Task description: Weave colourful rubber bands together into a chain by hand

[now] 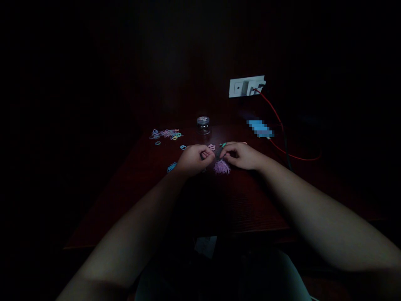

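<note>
My left hand [194,159] is closed in a pinch above the dark red table [247,209]; whatever its fingers hold is too small to name. Facing it, my right hand [239,155] pinches at the top of a pile of purple bands [222,167], its held item also unclear. Pink bands [211,147] lie between and behind the hands. Green bands [223,145] show beside the right fingers. Blue bands [171,167] rest left of my left wrist, and a single light-blue band [183,147] lies behind that hand.
A small clear lidded jar [203,124] stands behind the hands. Mixed coloured bands [167,133] lie at the back left. At the back right is a blurred blue device [260,128] with a red cable [275,109] near a wall socket [238,88]. The surroundings are very dark.
</note>
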A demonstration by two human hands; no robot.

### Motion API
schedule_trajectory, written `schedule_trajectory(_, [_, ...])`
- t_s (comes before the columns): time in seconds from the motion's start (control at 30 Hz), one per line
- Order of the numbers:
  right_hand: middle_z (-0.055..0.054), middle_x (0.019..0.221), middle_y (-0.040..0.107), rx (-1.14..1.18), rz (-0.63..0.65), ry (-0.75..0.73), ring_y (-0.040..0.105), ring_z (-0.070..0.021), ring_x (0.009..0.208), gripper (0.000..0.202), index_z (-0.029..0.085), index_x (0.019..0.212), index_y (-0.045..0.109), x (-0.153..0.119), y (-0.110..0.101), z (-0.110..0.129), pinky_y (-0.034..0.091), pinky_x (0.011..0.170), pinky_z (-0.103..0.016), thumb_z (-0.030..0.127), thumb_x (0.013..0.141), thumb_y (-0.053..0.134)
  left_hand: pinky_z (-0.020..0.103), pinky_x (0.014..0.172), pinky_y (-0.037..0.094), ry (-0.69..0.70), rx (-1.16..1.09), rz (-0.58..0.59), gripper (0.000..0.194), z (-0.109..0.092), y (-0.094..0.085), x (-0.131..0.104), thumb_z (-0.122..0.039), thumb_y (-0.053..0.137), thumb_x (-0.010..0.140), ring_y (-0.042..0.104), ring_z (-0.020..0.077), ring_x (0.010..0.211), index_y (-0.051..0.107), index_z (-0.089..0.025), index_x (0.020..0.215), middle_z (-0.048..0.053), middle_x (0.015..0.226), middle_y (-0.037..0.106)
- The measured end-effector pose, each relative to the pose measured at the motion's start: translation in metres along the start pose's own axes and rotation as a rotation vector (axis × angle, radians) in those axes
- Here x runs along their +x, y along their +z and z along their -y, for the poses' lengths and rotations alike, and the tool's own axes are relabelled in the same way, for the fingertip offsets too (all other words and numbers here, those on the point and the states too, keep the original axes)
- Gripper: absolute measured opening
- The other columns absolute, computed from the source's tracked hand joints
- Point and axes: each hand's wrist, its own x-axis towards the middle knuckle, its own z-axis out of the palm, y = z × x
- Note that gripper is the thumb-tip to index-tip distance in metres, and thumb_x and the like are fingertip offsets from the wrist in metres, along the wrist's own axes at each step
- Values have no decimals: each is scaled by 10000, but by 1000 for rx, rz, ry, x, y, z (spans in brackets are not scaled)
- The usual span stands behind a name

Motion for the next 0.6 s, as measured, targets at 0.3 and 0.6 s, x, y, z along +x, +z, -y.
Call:
schedule_trajectory(0.3, [-42, 870, 688, -93, 80, 83, 609, -154, 807, 251, 172, 904, 717, 2, 4, -9, 434, 773, -265, 85, 795, 509, 299, 831, 464, 213, 202, 207, 141, 3, -2, 2, -228, 580, 816, 605, 163, 903, 694, -218, 900, 20, 955, 692])
schedule_trajectory(0.6, [-44, 848, 695, -57, 78, 66, 609, -153, 785, 209, 168, 865, 725, 2, 3, -5, 430, 747, -264, 130, 796, 531, 308, 880, 461, 229, 174, 250, 148, 5, -1, 2, -192, 567, 832, 606, 162, 947, 694, -216, 903, 20, 967, 688])
